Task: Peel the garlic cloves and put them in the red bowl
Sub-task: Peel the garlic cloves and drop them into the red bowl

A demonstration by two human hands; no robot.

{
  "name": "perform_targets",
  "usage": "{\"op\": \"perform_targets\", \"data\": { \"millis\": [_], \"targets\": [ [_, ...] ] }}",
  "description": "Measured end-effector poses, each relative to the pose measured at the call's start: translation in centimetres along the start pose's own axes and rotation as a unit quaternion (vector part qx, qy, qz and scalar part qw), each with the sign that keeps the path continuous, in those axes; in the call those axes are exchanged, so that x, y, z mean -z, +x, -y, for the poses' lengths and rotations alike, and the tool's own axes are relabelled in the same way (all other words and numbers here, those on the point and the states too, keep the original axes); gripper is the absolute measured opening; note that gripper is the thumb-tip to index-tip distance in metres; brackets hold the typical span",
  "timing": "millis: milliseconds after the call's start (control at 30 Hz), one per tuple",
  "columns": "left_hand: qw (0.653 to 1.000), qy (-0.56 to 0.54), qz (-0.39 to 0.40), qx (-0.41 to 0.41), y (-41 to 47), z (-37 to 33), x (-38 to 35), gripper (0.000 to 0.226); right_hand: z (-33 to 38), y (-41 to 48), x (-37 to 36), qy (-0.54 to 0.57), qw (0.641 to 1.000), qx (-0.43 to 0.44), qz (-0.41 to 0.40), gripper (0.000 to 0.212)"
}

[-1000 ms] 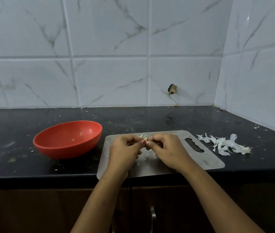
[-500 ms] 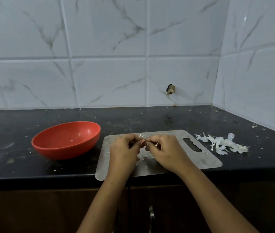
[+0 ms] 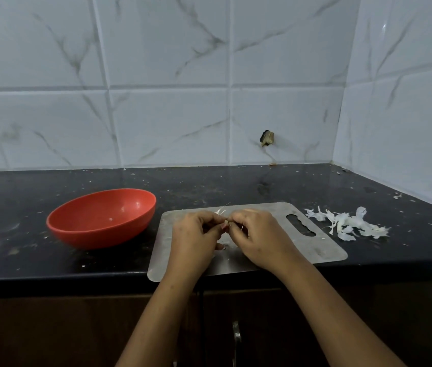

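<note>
Both my hands meet over the steel cutting board (image 3: 323, 247). My left hand (image 3: 196, 237) and my right hand (image 3: 259, 237) pinch one small garlic clove (image 3: 226, 222) between their fingertips; thin wisps of white skin stick up from it. Most of the clove is hidden by my fingers. The red bowl (image 3: 101, 217) sits on the black counter to the left of the board, tilted a little, with only a tiny pale speck visible inside.
A pile of white garlic skins (image 3: 347, 223) lies on the counter right of the board. Small skin flakes dot the counter (image 3: 24, 260). Tiled walls close the back and right side. The board overhangs the counter's front edge above a cabinet handle (image 3: 236, 337).
My hands stay together over the board, fingers working slightly on the clove. The camera view shifted a little; nothing else moved.
</note>
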State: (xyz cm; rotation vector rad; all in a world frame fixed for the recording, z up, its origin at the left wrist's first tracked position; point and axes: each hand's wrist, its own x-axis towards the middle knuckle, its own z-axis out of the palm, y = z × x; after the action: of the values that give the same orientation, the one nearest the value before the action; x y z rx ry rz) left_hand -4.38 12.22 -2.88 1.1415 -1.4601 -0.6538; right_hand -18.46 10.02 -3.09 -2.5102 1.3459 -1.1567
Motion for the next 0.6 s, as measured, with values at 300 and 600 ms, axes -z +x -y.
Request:
{"op": "perform_targets", "data": {
  "millis": [300, 600],
  "targets": [
    [0.999, -0.040, -0.017, 0.018, 0.08, -0.05, 0.00, 0.016, 0.32, 0.01, 0.06, 0.021, 1.000, 0.000, -0.010, 0.019],
    [0.998, -0.044, -0.039, 0.018, 0.17, 0.07, -0.11, 0.012, 0.01, 0.28, 0.32, 0.117, 0.991, -0.053, 0.028, 0.017]
  ]
}}
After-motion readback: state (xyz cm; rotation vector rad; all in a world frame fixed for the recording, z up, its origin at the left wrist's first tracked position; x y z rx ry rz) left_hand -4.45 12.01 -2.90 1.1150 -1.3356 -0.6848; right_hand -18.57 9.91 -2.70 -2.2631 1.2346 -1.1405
